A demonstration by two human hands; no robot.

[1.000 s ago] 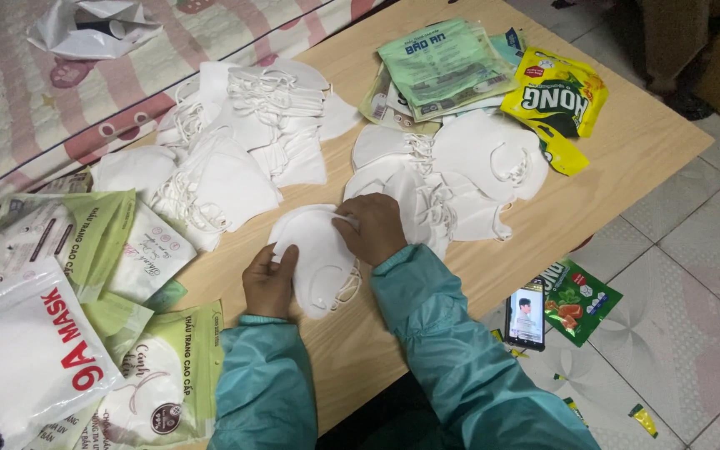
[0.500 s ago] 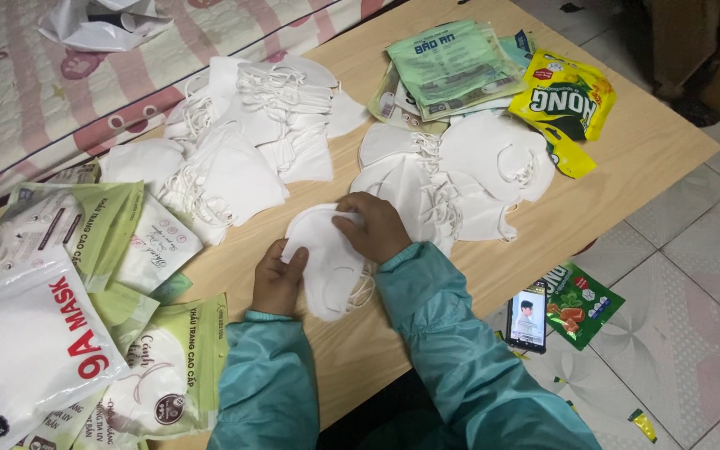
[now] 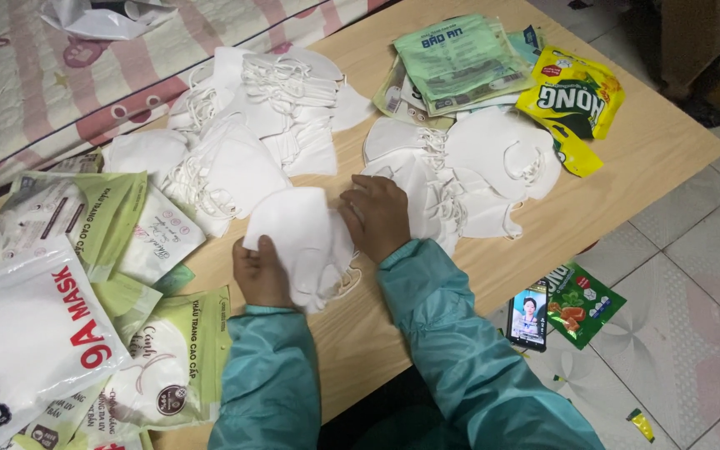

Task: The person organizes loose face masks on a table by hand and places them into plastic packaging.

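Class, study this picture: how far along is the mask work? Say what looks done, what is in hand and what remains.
Done: two heaps of loose white masks lie on the table. In hand: the left hand and right hand hold a small stack of masks. Left: the green packets beside them look unopened, though I can't be sure.

Both arms reach forward in teal sleeves, bent at the elbows. The left hand (image 3: 262,273) is curled, knuckles up; the right hand (image 3: 377,215) lies palm down, fingers bent, close beside it.
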